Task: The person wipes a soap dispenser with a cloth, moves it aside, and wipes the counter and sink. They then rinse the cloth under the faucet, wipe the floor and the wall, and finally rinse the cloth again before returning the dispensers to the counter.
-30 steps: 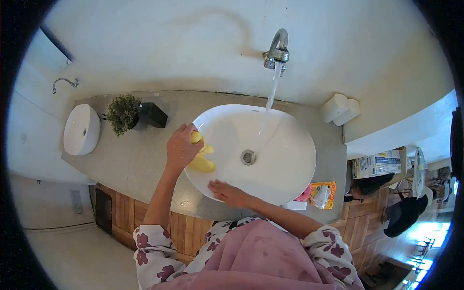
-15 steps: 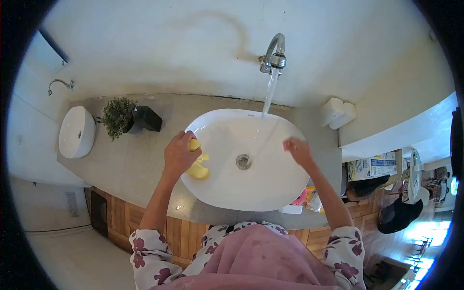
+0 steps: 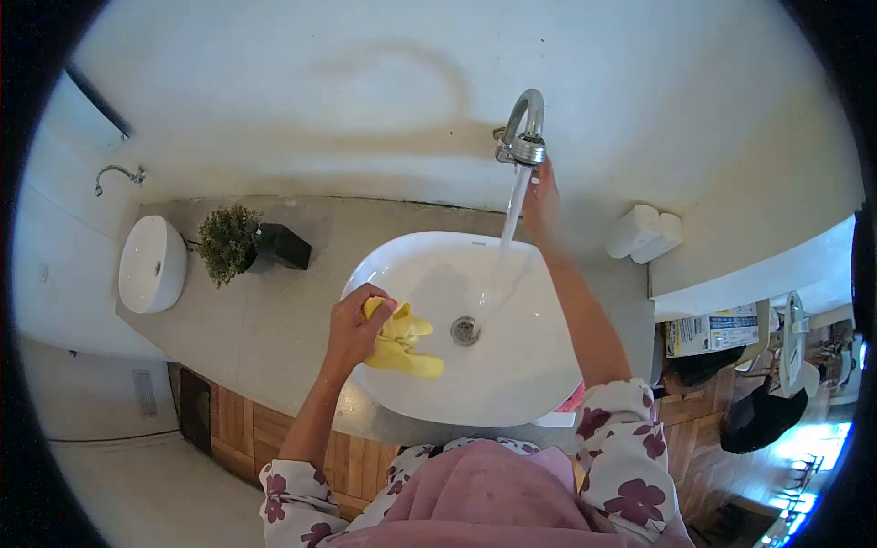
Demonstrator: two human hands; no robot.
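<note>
My left hand (image 3: 354,331) is closed around a limp yellow rubber glove (image 3: 402,352), which hangs over the left side of the white sink (image 3: 512,384) with finger-like ends spread out. My right hand (image 3: 543,196) is raised at the chrome faucet (image 3: 525,137), just right of its spout. It is blurred and its fingertips are partly hidden behind the faucet. A stream of water (image 3: 514,205) runs from the spout into the sink. The round drain (image 3: 465,331) shows in the basin's middle.
On the grey counter (image 3: 247,320) stand a potted plant (image 3: 228,242) and a dark pot (image 3: 283,245) at left, and white rolls (image 3: 644,231) at right. A second basin (image 3: 153,265) is at far left. Something pink (image 3: 573,399) sits by the sink's front right edge.
My right hand has gone from over the sink's right side up to the faucet. My left hand has shifted slightly right and down, and the yellow glove now hangs farther over the basin.
</note>
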